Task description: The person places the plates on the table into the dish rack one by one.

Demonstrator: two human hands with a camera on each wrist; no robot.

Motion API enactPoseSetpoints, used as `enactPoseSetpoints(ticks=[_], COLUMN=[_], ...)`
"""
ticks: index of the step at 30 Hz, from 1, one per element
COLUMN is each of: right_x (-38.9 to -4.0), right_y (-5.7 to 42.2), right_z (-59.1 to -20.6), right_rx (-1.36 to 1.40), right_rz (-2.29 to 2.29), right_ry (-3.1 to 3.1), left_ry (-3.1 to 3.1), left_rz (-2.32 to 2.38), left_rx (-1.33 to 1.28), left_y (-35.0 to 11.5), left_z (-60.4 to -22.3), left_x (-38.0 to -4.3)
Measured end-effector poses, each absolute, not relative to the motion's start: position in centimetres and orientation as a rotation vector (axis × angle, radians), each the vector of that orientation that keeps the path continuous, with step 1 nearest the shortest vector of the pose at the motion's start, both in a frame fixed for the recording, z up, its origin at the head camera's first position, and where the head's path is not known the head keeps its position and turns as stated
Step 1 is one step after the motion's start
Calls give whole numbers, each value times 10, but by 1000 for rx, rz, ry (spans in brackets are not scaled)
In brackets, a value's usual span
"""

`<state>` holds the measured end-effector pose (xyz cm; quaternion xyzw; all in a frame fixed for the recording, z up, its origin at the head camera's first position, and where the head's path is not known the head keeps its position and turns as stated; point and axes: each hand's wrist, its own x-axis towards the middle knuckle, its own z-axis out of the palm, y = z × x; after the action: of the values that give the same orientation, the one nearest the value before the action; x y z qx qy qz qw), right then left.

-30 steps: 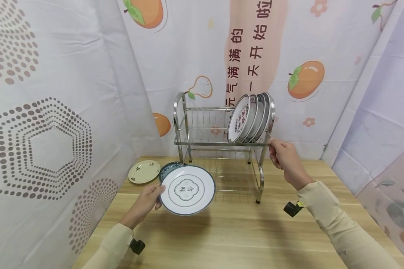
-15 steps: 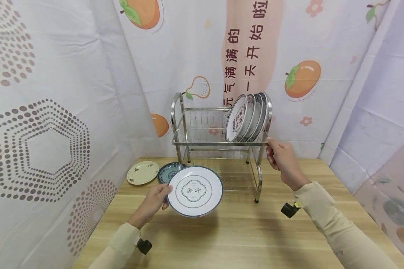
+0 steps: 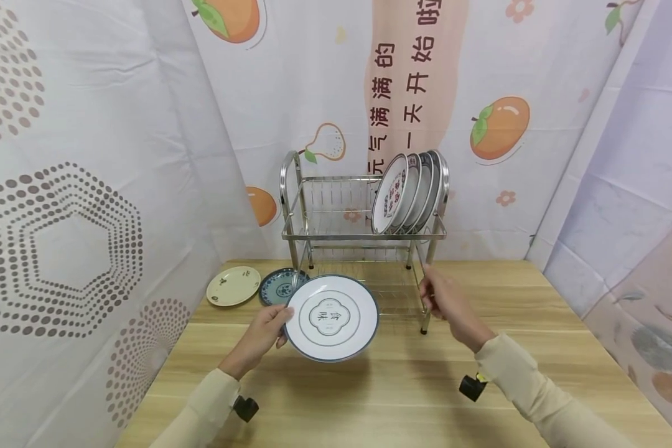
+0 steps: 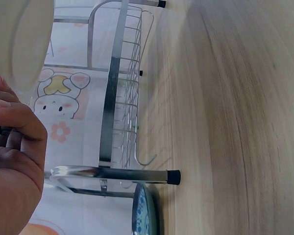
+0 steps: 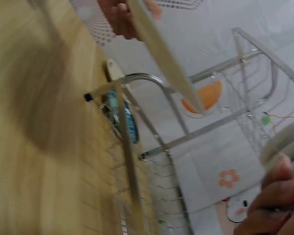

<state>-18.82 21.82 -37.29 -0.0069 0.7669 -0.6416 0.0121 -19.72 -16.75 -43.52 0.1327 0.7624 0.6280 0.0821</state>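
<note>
My left hand [image 3: 260,336] pinches the left rim of a white plate [image 3: 331,318] with a blue edge and a lobed emblem of printed characters. The plate is held above the table, its face tilted up, in front of the rack; the left wrist view shows its pale underside [image 4: 22,39]. My right hand [image 3: 450,305] is off the top rail, beside the right legs of a two-tier metal dish rack [image 3: 364,237]. Its fingers [image 5: 277,193] are loosely bent and hold nothing. Several plates [image 3: 391,196] stand on edge at the right end of the upper tier.
A cream plate [image 3: 233,286] and a blue patterned plate [image 3: 280,287] lie on the wooden table [image 3: 481,398] left of the rack, the blue one partly behind its left leg. Printed curtains [image 3: 291,81] close off the back and sides.
My right hand has let go of the rack's top rail and dropped down and left. The left hand has carried the white plate to the right.
</note>
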Motion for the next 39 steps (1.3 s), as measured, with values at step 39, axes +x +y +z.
enactPoseSetpoints(ticks=[39], right_x=[-162], right_y=[179], right_z=[-411], right_rx=[-378], right_rz=[-1975], right_ry=[1935], left_ry=[2230], left_rz=[1763], left_rx=[498], left_y=[-158], left_z=[-436], left_x=[-204])
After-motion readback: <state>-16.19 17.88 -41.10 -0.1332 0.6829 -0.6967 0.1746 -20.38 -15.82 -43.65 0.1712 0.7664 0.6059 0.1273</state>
